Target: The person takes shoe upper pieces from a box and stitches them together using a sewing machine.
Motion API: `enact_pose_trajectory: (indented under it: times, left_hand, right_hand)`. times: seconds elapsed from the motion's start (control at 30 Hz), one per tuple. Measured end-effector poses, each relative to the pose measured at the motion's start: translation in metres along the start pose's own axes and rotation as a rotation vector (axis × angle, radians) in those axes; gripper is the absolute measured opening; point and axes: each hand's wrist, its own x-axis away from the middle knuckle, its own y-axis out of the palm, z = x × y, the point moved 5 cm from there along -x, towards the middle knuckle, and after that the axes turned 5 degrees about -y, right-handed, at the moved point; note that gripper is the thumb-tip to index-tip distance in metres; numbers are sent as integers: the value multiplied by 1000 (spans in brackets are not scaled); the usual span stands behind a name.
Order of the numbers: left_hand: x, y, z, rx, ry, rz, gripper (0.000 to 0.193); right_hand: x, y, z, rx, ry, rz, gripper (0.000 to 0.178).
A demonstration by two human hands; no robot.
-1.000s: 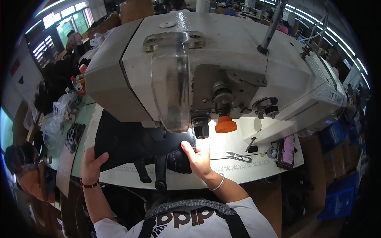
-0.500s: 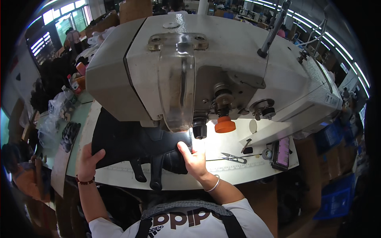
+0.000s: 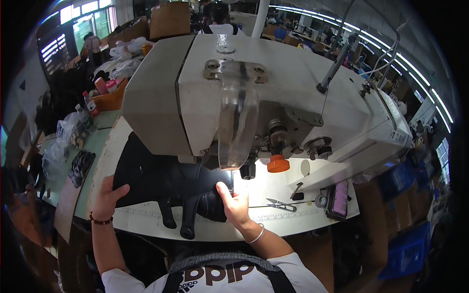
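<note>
Under the head of a large white sewing machine (image 3: 156, 97) lies a black leather-like piece (image 3: 151, 180) with a stitched seam and dangling strap-like tabs (image 3: 188, 219). My left hand (image 3: 106, 199) grips its left edge, thumb on top and fingers underneath. Close to the lit stitching area, my right hand (image 3: 236, 205) holds the right edge, its thumb lying on the black surface; its other fingers are partly hidden. The machine's clear guard (image 3: 237, 127) and head cover the needle from sight.
Thread snips (image 3: 281, 205), a tape roll (image 3: 320, 200) and a pink-topped box (image 3: 337, 198) lie on the white table (image 3: 259, 229) to the right. Dark gloves (image 3: 81, 166), plastic bags and bottles (image 3: 84, 117) crowd the left side. Blue crates (image 3: 405, 254) stand at the lower right.
The whole view has shifted, so the machine sits lower and its head further right. Both hands keep their hold on the black piece, with little visible movement against it.
</note>
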Motion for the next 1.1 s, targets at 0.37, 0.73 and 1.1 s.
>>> enact_pose_trajectory:
  times: [0.37,0.73,1.1]
  left_hand:
    - [-10,4,17,-165,-14,16,32]
    - [32,195,32,-1177,720,168,54]
    - [13,225,8,-1130,583,248,59]
  right_hand:
    - [15,-7,19,24,151,-191,31]
    - [60,7,27,209,274,-407,21]
    - [83,9,28,80,168,-275,26]
